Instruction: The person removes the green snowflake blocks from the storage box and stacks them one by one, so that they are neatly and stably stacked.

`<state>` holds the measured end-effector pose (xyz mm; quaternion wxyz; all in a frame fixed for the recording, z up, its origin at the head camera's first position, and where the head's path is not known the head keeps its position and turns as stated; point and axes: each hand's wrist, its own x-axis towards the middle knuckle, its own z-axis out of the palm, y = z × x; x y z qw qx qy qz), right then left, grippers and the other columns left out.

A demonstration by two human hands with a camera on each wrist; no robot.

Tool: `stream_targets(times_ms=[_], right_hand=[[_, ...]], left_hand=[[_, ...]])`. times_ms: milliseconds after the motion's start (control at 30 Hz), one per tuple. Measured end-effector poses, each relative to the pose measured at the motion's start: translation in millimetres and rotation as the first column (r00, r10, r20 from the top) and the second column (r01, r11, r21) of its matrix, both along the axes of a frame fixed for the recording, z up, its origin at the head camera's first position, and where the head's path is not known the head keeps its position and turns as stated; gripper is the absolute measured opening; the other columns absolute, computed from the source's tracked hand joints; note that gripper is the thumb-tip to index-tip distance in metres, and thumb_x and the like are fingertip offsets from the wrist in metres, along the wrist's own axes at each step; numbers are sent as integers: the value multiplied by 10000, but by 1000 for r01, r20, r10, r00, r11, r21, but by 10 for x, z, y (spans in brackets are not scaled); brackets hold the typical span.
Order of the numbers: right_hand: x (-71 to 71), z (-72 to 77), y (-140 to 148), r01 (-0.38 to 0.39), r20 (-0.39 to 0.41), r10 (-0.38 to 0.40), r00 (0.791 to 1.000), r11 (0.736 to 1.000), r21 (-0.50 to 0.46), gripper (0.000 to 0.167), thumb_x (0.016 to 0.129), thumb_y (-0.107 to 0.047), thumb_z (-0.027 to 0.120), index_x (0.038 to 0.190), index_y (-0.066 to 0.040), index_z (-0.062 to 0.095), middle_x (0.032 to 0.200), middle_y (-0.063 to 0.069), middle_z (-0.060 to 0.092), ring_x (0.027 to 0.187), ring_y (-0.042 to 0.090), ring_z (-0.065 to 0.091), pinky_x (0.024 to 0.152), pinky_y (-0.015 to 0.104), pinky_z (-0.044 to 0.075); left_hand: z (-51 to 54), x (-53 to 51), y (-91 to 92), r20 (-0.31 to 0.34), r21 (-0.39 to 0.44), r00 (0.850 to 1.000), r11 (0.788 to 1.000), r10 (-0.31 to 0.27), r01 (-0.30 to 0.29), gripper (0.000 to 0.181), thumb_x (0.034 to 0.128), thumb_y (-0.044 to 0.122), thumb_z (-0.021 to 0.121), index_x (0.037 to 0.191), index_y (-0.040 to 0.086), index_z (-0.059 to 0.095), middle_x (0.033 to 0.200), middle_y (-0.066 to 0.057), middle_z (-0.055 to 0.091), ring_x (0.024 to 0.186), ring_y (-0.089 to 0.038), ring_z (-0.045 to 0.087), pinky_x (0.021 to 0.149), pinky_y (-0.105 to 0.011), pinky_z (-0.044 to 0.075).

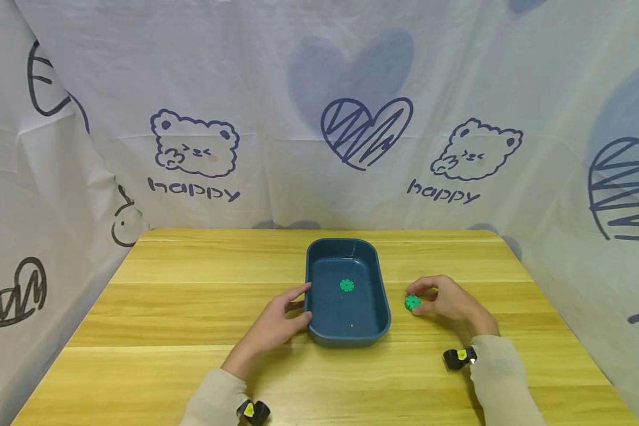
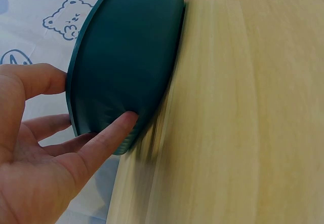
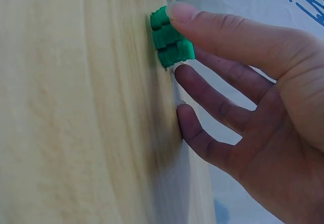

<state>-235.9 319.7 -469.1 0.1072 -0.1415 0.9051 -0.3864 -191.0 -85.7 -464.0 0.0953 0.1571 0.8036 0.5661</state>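
A dark teal rectangular bin (image 1: 346, 342) stands on the table, with one flat green notched plastic disc (image 1: 347, 286) on its floor. My left hand (image 1: 277, 324) touches the bin's left side with spread fingers; in the left wrist view they reach its rim and the outer wall (image 2: 121, 46). Right of the bin, my right hand (image 1: 449, 302) pinches a small stack of green notched discs (image 1: 412, 303) between thumb and fingers. The right wrist view shows this stack (image 3: 171, 39) close to the tabletop, the thumb against it and other fingers partly behind.
The wooden table (image 1: 191, 307) runs back to a white cloth backdrop (image 1: 277, 89) with bear and heart drawings. More cloth hangs at both sides. A small black wrist camera (image 1: 460, 357) sits below the right hand, another (image 1: 253, 412) below the left.
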Motion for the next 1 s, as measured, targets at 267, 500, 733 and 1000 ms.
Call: stream_targets(times_ms=[267, 500, 733, 1000], right_hand=[[23, 129, -37, 39, -31, -38, 999, 999, 23, 384, 863, -216, 842, 1216, -111, 733, 1244, 96, 713, 1131, 279, 641, 1018, 483, 552], [-71, 461, -241, -59, -152, 67, 986, 997, 56, 325, 899, -183, 805, 1197, -69, 739, 1208, 144, 734, 1104, 353, 654, 916, 416, 601], [-242, 813, -635, -103, -145, 120, 982, 988, 116, 297, 886, -162, 815, 1173, -117, 755, 1173, 121, 742, 1048, 300, 686, 921, 411, 608], [-459, 929, -1184, -211, -69, 221, 973, 969, 128, 330, 846, -174, 853, 1161, -122, 768, 1158, 67, 765, 1099, 328, 697, 906, 387, 619]], left_hand=[[-4, 1, 9, 0, -7, 1000, 1000, 2, -2, 594, 980, 97, 655, 1547, 135, 484, 1622, -164, 427, 1381, -439, 554, 1125, -539, 494], [-9, -4, 7, -3, -4, 1000, 1000, 3, -3, 598, 980, 90, 652, 1551, 104, 474, 1626, -170, 420, 1384, -446, 549, 1119, -539, 498], [-2, -9, 6, -5, -6, 1000, 1000, 5, -5, 602, 980, 93, 656, 1552, 100, 471, 1626, -168, 420, 1382, -438, 554, 1109, -530, 510], [-7, -9, 8, -2, -1, 1000, 1000, -5, 5, 605, 981, 88, 650, 1557, 116, 466, 1634, -170, 406, 1384, -444, 549, 1102, -523, 517]])
